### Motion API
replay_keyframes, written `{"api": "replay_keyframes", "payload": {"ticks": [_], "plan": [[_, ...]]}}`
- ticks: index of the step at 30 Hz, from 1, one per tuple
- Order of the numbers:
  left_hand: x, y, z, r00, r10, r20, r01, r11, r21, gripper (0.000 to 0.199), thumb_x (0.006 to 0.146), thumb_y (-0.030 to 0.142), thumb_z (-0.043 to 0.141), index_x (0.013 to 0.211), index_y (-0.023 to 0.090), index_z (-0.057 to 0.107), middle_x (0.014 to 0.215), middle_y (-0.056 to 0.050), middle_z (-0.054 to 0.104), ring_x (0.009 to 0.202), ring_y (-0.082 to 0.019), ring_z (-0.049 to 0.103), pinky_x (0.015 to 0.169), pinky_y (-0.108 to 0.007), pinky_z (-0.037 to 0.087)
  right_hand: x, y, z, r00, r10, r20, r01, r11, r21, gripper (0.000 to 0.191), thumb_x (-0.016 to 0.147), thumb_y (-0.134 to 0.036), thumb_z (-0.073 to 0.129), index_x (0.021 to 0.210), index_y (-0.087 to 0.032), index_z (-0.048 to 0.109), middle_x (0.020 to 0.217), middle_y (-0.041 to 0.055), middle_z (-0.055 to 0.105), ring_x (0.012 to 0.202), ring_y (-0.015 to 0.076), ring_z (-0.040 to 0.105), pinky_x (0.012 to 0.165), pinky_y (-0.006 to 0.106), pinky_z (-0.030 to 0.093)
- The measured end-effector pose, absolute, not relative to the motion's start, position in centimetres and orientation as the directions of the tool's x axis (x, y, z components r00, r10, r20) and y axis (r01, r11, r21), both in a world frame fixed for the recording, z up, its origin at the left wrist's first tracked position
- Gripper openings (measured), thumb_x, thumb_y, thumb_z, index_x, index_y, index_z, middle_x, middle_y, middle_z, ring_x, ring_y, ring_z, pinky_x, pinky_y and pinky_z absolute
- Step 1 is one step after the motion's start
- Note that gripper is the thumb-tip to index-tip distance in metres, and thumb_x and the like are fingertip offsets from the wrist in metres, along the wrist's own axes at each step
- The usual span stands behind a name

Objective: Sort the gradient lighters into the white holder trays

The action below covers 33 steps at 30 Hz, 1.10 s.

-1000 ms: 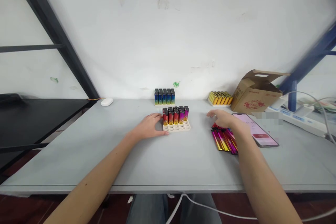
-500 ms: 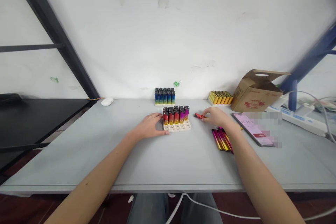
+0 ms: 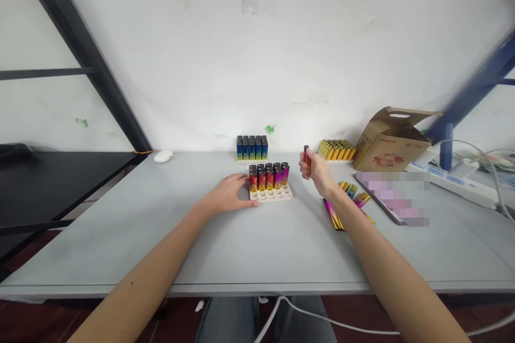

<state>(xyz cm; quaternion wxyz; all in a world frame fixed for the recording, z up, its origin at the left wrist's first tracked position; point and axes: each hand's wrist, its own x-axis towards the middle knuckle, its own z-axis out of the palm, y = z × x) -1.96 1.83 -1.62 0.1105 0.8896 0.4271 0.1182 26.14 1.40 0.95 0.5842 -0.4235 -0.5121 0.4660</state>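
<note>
A white rack (image 3: 277, 195) stands mid-table, its rear rows filled with upright red and purple batteries (image 3: 270, 179); its front holes show bare. My left hand (image 3: 230, 193) rests at the rack's left side, thumb along the front corner, fingers spread and partly hidden behind it. My right hand (image 3: 316, 170) is raised right of the rack, fingers wrapped round a red battery (image 3: 308, 162) held upright, dark end up. Loose purple and gold batteries (image 3: 333, 215) lie below my right wrist, partly covered by the forearm.
Against the wall stand a rack of blue-green batteries (image 3: 252, 149) and one of yellow batteries (image 3: 338, 150). To the right are an open cardboard box (image 3: 388, 144), a phone (image 3: 386, 198) and a power strip (image 3: 458, 182). A white case (image 3: 163, 156) lies at the back left.
My right hand has lifted the red battery off the table and turned it upright. More loose batteries show beside the forearm. My left hand stays at the rack.
</note>
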Motion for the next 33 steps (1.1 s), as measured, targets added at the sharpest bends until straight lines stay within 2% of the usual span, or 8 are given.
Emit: {"api": "replay_keyframes", "payload": {"ticks": [2, 4, 10, 19, 27, 30, 33], "plan": [[-1.9, 1.8, -1.6, 0.608, 0.786, 0.114, 0.733, -0.61, 0.301, 0.084, 0.078, 0.076, 0.057, 0.139, 0.019, 0.05, 0.147, -0.014, 0.047, 0.138, -0.033, 0.04, 0.115, -0.044, 0.03, 25.5, 1.2, 1.2, 0.084, 0.988, 0.134, -0.266, 0.151, -0.952, 0.046, 0.08, -0.063, 0.055, 0.066, -0.023, 0.038, 0.052, -0.0095, 0.024, 0.041, 0.0072, 0.017, 0.037, 0.019, 0.014], [-1.9, 1.8, -1.5, 0.608, 0.786, 0.114, 0.731, -0.61, 0.306, 0.083, 0.078, 0.075, 0.057, 0.139, 0.019, 0.05, 0.148, -0.014, 0.047, 0.138, -0.034, 0.04, 0.115, -0.045, 0.03, 25.0, 0.8, 1.4, 0.091, 0.993, 0.082, -0.375, 0.11, -0.92, 0.051, 0.078, -0.067, 0.054, 0.061, -0.024, 0.031, 0.049, -0.0103, 0.018, 0.041, 0.0069, 0.01, 0.036, 0.019, 0.009], [-2.0, 2.0, -1.7, 0.607, 0.786, 0.121, 0.731, -0.611, 0.302, 0.085, 0.077, 0.076, 0.058, 0.139, 0.018, 0.05, 0.147, -0.014, 0.047, 0.138, -0.035, 0.04, 0.115, -0.046, 0.03, 24.2, -0.3, 1.7, -0.173, 0.985, 0.022, -0.547, -0.077, -0.834, 0.047, 0.081, -0.06, 0.041, 0.056, -0.024, 0.024, 0.046, -0.0093, 0.014, 0.041, 0.0079, 0.007, 0.035, 0.019, 0.012], [-2.1, 2.2, -2.0, 0.624, 0.762, 0.172, 0.704, -0.645, 0.297, 0.081, 0.077, 0.076, 0.059, 0.137, 0.022, 0.052, 0.145, -0.011, 0.051, 0.135, -0.034, 0.045, 0.114, -0.044, 0.033, 23.3, -0.8, 1.6, -0.312, 0.946, 0.089, -0.577, -0.114, -0.809, 0.046, 0.08, -0.057, 0.046, 0.055, -0.023, 0.027, 0.046, -0.0093, 0.015, 0.041, 0.0071, 0.01, 0.035, 0.019, 0.014], [-2.0, 2.0, -1.7, 0.617, 0.775, 0.136, 0.72, -0.626, 0.299, 0.082, 0.078, 0.074, 0.06, 0.139, 0.02, 0.049, 0.147, -0.013, 0.048, 0.137, -0.033, 0.042, 0.115, -0.044, 0.031, 22.7, -1.1, 1.7, -0.343, 0.929, 0.137, -0.483, -0.05, -0.874, 0.046, 0.079, -0.06, 0.049, 0.056, -0.023, 0.033, 0.046, -0.0098, 0.015, 0.042, 0.0065, 0.009, 0.037, 0.019, 0.013], [-2.0, 2.0, -1.7, 0.614, 0.779, 0.127, 0.725, -0.62, 0.3, 0.082, 0.078, 0.074, 0.059, 0.139, 0.02, 0.05, 0.149, -0.012, 0.047, 0.138, -0.033, 0.041, 0.115, -0.044, 0.03, 22.6, -1.1, 1.7, -0.302, 0.946, 0.122, -0.442, -0.026, -0.897, 0.043, 0.082, -0.062, 0.047, 0.067, -0.023, 0.041, 0.047, -0.0107, 0.019, 0.041, 0.0067, 0.009, 0.038, 0.019, 0.011], [-2.0, 2.0, -1.7, 0.612, 0.781, 0.129, 0.725, -0.618, 0.302, 0.082, 0.078, 0.075, 0.059, 0.139, 0.021, 0.05, 0.149, -0.011, 0.046, 0.138, -0.034, 0.041, 0.115, -0.044, 0.031, 22.6, -1.1, 1.8, -0.224, 0.967, 0.121, -0.368, 0.031, -0.929, 0.042, 0.085, -0.066, 0.049, 0.085, -0.024, 0.046, 0.054, -0.0104, 0.034, 0.04, 0.0054, 0.013, 0.038, 0.018, 0.012]]}}
